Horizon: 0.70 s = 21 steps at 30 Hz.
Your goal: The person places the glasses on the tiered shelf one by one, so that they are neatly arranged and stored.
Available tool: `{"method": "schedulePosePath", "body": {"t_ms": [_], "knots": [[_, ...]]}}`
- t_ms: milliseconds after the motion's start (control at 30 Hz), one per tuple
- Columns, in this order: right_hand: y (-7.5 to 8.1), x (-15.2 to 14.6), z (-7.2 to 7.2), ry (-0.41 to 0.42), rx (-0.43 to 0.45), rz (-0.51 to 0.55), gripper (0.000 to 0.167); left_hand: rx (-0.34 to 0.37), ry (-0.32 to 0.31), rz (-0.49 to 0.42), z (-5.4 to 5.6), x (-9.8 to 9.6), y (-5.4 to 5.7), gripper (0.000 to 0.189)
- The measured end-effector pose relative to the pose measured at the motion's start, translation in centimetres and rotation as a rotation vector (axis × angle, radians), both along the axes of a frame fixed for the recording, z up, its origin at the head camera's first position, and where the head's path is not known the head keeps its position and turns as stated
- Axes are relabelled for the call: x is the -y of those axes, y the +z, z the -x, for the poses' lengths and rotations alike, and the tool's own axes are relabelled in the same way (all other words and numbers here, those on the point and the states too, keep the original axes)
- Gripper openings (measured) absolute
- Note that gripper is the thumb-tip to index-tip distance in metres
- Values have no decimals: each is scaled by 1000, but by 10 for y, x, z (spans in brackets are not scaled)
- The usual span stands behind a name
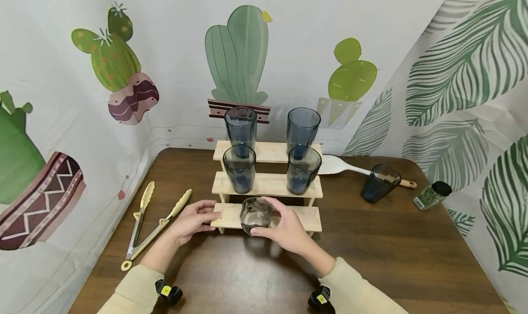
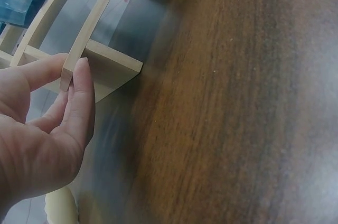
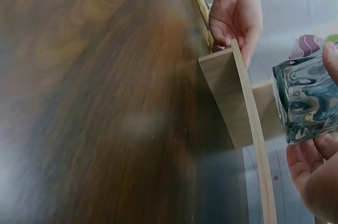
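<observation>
A light wooden three-step rack (image 1: 228,217) stands on the brown table. My left hand (image 1: 191,221) pinches the left end of its lowest step between thumb and fingers, as the left wrist view shows. In my right hand (image 1: 292,229) is a short, smoky clear glass (image 1: 255,215) with wavy sides, gripped between thumb and fingers. Seen from the right wrist, the glass (image 3: 309,100) hangs just over the lowest step. Two blue-grey tumblers stand on the middle step, one left (image 1: 240,172) and one right (image 1: 303,172). Two more, left (image 1: 240,126) and right (image 1: 303,126), occupy the top step.
Spread yellow-tipped tongs (image 1: 181,203) lie left of the rack. To its right are a white spatula (image 1: 335,164) with a wooden handle end, another blue-grey tumbler (image 1: 373,190) and a black-lidded jar (image 1: 431,198) of green contents. A cactus-print cloth hangs behind the table.
</observation>
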State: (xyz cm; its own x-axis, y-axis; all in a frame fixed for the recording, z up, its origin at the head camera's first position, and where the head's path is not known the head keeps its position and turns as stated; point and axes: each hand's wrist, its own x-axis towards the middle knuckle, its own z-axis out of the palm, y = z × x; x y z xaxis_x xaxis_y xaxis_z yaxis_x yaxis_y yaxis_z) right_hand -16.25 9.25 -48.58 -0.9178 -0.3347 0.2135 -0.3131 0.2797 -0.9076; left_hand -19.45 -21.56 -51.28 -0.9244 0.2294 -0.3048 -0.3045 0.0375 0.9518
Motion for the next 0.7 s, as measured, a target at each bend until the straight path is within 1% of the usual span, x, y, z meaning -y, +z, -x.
{"method": "schedulePosePath", "body": {"t_ms": [233, 300, 433, 567, 700], "knots": [[-5, 21, 10, 17, -1, -11, 78, 2, 0, 2, 0, -1, 1, 60], [-6, 25, 12, 8, -3, -19, 78, 3, -1, 1, 1, -1, 1, 59], [-9, 31, 14, -6, -1, -5, 77, 6, -3, 0, 1, -1, 0, 59], [-14, 35, 16, -17, 11, 1, 76, 9, -4, 2, 1, -1, 0, 58], [-16, 39, 16, -33, -4, -8, 75, 5, -4, 5, 1, -1, 0, 58]]}}
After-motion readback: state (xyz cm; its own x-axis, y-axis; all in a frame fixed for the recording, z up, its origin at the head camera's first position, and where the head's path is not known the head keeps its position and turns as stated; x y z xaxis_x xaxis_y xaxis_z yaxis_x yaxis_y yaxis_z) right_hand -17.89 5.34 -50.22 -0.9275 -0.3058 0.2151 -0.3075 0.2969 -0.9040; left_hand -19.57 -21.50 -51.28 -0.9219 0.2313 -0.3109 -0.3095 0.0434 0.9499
